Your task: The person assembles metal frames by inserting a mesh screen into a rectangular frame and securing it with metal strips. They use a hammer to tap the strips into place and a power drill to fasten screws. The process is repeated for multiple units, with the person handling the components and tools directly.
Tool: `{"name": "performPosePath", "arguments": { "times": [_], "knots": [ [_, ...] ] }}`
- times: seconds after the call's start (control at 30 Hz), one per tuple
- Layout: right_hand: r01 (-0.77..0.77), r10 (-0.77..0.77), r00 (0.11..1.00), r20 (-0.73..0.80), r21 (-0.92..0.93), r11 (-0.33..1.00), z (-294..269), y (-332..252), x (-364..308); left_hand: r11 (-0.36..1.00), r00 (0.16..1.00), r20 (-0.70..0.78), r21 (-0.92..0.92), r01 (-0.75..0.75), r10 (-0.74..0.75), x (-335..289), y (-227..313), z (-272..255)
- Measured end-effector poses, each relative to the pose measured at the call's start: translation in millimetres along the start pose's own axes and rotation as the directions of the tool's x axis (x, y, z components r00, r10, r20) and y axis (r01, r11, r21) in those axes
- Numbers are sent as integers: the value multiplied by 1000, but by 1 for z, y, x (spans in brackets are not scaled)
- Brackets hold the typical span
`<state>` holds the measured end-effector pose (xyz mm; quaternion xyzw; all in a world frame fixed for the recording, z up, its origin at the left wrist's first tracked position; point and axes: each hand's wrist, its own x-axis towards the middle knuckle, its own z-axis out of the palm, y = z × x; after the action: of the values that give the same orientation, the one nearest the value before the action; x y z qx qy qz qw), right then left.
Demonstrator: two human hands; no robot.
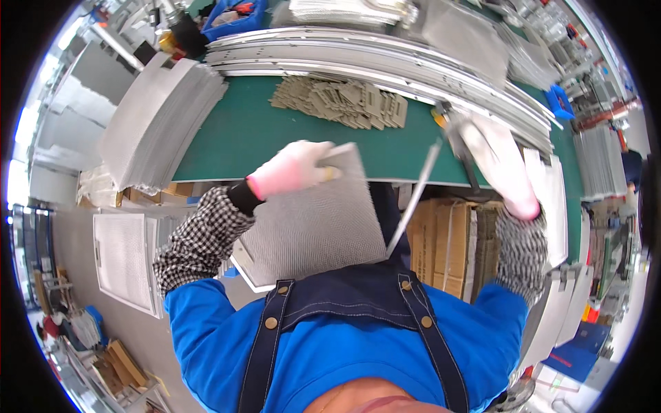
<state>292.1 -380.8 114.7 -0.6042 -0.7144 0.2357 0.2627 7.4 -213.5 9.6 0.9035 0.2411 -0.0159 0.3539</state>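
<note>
My left hand [292, 167], in a white and pink glove, pinches the top edge of a grey mesh panel [313, 220]. The panel tilts against my front, below the table's near edge. From its lower right corner a thin silver strip [415, 196] slants up to the right; whether they are joined is unclear. Over the right side of the table is my right hand [494, 155], gloved alike and blurred by motion. Its fingers are at a tool with a black handle [468, 168] and a yellow end [438, 117]; whether they grip it cannot be made out.
On the green table [241, 131] lie a heap of small beige plates [344, 100] and long metal profiles [330, 51]. Mesh panels [162, 117] are stacked at the left. A blue bin [234, 17] stands at the back. Cardboard [444, 241] sits beneath the table.
</note>
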Motion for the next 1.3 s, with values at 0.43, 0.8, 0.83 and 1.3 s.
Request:
{"name": "performPosePath", "arguments": {
  "times": [0.43,0.8,0.83,1.3],
  "knots": [
    [276,243,619,-747,496,823,118,-10,12,795,384,-923,-253,-551,-28,-58,43,-78],
    [305,231,684,-692,558,772,58,10,13,771,462,-867,-420,-480,-186,-17,30,-24],
    [284,255,708,-659,596,751,60,7,14,764,526,-823,-478,-433,-216,-26,24,-12],
    [-129,231,966,-117,556,821,80,13,81,819,858,-346,557,-137,379,21,55,-81]
  ]
}}
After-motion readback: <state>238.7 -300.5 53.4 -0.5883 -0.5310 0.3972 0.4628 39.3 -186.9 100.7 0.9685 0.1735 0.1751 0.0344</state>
